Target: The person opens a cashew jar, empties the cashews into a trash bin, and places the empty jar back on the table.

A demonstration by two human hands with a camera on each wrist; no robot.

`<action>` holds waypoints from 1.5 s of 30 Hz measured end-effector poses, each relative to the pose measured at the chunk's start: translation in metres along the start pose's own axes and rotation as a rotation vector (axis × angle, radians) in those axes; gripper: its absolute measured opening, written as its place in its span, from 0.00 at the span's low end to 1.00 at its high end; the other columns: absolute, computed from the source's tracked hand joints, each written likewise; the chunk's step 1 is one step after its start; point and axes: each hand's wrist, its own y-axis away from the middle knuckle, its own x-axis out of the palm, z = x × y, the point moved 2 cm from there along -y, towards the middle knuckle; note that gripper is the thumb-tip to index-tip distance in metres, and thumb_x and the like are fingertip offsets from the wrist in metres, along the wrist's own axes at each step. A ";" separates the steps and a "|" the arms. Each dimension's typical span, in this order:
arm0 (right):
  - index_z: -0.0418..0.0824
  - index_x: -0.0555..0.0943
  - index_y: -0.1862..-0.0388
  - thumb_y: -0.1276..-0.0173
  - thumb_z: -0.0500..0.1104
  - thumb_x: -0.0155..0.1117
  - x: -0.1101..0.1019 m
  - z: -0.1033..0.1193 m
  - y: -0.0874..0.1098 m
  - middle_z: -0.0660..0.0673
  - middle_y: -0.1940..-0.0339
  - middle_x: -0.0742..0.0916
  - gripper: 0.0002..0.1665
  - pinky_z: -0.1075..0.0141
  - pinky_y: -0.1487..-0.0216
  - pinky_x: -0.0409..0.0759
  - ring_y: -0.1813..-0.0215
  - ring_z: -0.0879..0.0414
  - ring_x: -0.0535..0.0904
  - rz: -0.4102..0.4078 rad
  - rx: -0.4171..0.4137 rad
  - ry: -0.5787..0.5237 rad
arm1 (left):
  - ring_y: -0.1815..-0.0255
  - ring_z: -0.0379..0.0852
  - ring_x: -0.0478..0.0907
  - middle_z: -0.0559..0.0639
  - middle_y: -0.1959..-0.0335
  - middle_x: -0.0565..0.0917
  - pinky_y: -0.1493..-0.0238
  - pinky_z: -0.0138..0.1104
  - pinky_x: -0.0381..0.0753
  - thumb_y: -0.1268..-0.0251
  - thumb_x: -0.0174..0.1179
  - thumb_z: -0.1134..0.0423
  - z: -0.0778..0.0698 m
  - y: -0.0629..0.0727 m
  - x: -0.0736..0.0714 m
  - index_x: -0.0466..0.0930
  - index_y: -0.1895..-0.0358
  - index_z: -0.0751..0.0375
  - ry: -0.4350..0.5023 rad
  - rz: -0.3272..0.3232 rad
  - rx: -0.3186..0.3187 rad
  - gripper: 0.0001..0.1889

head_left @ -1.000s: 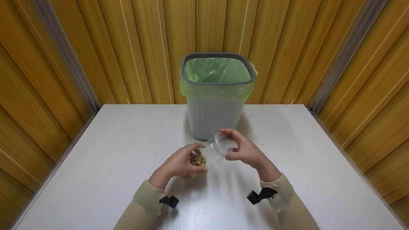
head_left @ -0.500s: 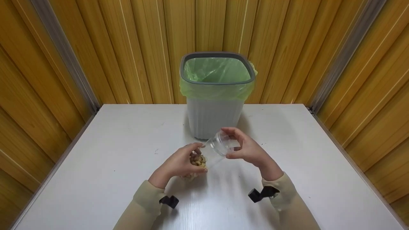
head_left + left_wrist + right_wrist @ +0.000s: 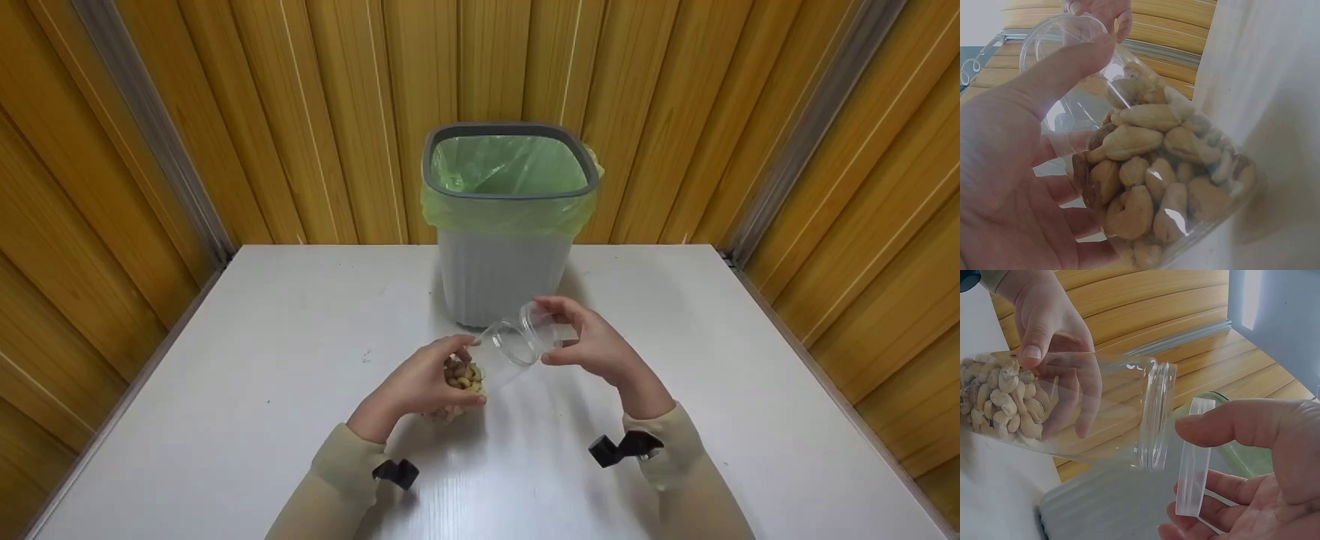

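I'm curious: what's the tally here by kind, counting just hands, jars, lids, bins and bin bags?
Hands: 2, left hand and right hand
Jar: 1
Lid: 1
Bin: 1
Bin bag: 1
Total: 6

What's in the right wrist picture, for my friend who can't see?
A right hand holds a clear lid apart from a see-through jar of nuts, gripped by the left hand. Behind are a pale bin with a green liner and wood-look panels.
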 end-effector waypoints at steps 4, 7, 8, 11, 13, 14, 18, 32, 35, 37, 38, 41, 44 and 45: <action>0.36 0.69 0.25 0.45 0.29 0.73 -0.003 -0.001 -0.001 0.35 0.27 0.74 0.46 0.51 0.40 0.79 0.29 0.39 0.68 -0.014 0.008 0.015 | 0.51 0.47 0.81 0.53 0.44 0.83 0.45 0.46 0.81 0.46 0.79 0.49 0.000 0.000 0.000 0.70 0.27 0.54 0.005 -0.001 0.005 0.44; 0.35 0.69 0.25 0.45 0.30 0.73 -0.006 -0.002 -0.001 0.35 0.28 0.74 0.46 0.55 0.41 0.80 0.29 0.38 0.69 -0.025 0.015 0.031 | 0.50 0.47 0.81 0.53 0.44 0.83 0.45 0.46 0.81 0.46 0.79 0.49 0.000 0.000 -0.001 0.70 0.27 0.54 0.008 -0.004 0.009 0.43; 0.35 0.69 0.25 0.45 0.30 0.73 -0.007 -0.003 -0.001 0.35 0.28 0.74 0.46 0.57 0.42 0.81 0.29 0.38 0.69 -0.033 0.023 0.039 | 0.50 0.47 0.81 0.53 0.44 0.83 0.45 0.46 0.81 0.46 0.79 0.49 0.000 0.001 -0.001 0.70 0.27 0.53 0.011 -0.005 0.010 0.43; 0.34 0.69 0.26 0.45 0.31 0.74 -0.009 -0.007 -0.001 0.34 0.28 0.74 0.46 0.62 0.46 0.80 0.29 0.37 0.68 -0.063 0.049 0.074 | 0.50 0.47 0.80 0.53 0.44 0.83 0.45 0.45 0.81 0.47 0.79 0.49 0.000 0.001 -0.002 0.70 0.27 0.53 0.019 -0.009 0.009 0.43; 0.33 0.68 0.26 0.46 0.31 0.75 -0.011 -0.010 -0.002 0.33 0.29 0.74 0.47 0.63 0.48 0.80 0.29 0.36 0.69 -0.080 0.062 0.110 | 0.50 0.47 0.80 0.53 0.44 0.83 0.45 0.46 0.81 0.47 0.79 0.49 0.000 0.001 -0.003 0.70 0.27 0.53 0.020 -0.013 0.010 0.43; 0.33 0.68 0.26 0.46 0.32 0.76 -0.011 -0.011 -0.003 0.33 0.29 0.74 0.47 0.63 0.48 0.80 0.29 0.36 0.69 -0.088 0.073 0.127 | 0.50 0.47 0.80 0.53 0.44 0.83 0.45 0.46 0.81 0.47 0.79 0.49 0.000 0.001 -0.003 0.70 0.27 0.53 0.022 -0.013 0.010 0.43; 0.33 0.68 0.26 0.47 0.33 0.77 -0.012 -0.016 -0.007 0.32 0.28 0.74 0.48 0.55 0.43 0.80 0.29 0.35 0.70 -0.110 0.110 0.205 | 0.50 0.47 0.80 0.53 0.44 0.83 0.45 0.46 0.80 0.47 0.79 0.48 0.000 0.001 -0.005 0.70 0.27 0.53 0.021 -0.018 0.007 0.43; 0.34 0.70 0.27 0.47 0.35 0.80 -0.019 -0.046 -0.013 0.34 0.32 0.78 0.47 0.49 0.40 0.78 0.31 0.36 0.71 -0.003 0.129 0.320 | 0.49 0.47 0.80 0.52 0.46 0.83 0.44 0.47 0.80 0.47 0.80 0.48 0.001 0.002 -0.005 0.70 0.28 0.52 0.012 -0.024 0.004 0.43; 0.34 0.71 0.28 0.47 0.36 0.80 -0.018 -0.052 -0.014 0.34 0.32 0.79 0.47 0.50 0.40 0.77 0.32 0.37 0.72 0.029 0.124 0.333 | 0.49 0.47 0.80 0.51 0.45 0.83 0.44 0.46 0.80 0.48 0.80 0.48 0.002 0.002 -0.005 0.70 0.28 0.52 0.009 -0.022 -0.005 0.43; 0.34 0.71 0.28 0.47 0.37 0.80 -0.018 -0.056 -0.014 0.34 0.32 0.79 0.47 0.50 0.40 0.78 0.32 0.36 0.72 0.043 0.123 0.336 | 0.50 0.47 0.80 0.51 0.45 0.83 0.44 0.46 0.81 0.48 0.80 0.48 0.002 0.001 -0.005 0.70 0.27 0.52 0.006 -0.022 -0.011 0.44; 0.34 0.71 0.28 0.47 0.37 0.81 -0.018 -0.058 -0.014 0.34 0.32 0.79 0.47 0.49 0.39 0.77 0.32 0.37 0.72 0.048 0.126 0.335 | 0.50 0.47 0.80 0.51 0.45 0.83 0.45 0.45 0.81 0.48 0.80 0.48 0.002 0.001 -0.005 0.70 0.27 0.51 0.007 -0.021 -0.012 0.44; 0.36 0.72 0.28 0.47 0.38 0.81 -0.019 -0.066 -0.014 0.36 0.32 0.80 0.47 0.47 0.37 0.77 0.32 0.37 0.73 0.057 0.135 0.343 | 0.49 0.47 0.80 0.52 0.44 0.83 0.45 0.45 0.81 0.48 0.80 0.48 0.002 0.000 -0.004 0.70 0.27 0.52 0.010 -0.021 -0.008 0.44; 0.38 0.72 0.27 0.47 0.39 0.82 -0.019 -0.073 -0.012 0.37 0.33 0.80 0.48 0.44 0.36 0.76 0.33 0.38 0.73 0.070 0.133 0.359 | 0.49 0.47 0.80 0.52 0.44 0.84 0.44 0.46 0.81 0.48 0.80 0.48 0.002 0.000 -0.005 0.70 0.28 0.52 0.013 -0.023 -0.004 0.44; 0.37 0.72 0.27 0.47 0.39 0.82 -0.019 -0.075 -0.012 0.36 0.33 0.80 0.48 0.43 0.36 0.76 0.33 0.37 0.74 0.077 0.126 0.369 | 0.49 0.47 0.80 0.52 0.44 0.84 0.44 0.46 0.81 0.48 0.80 0.48 0.002 0.000 -0.005 0.70 0.28 0.53 0.011 -0.024 -0.003 0.44</action>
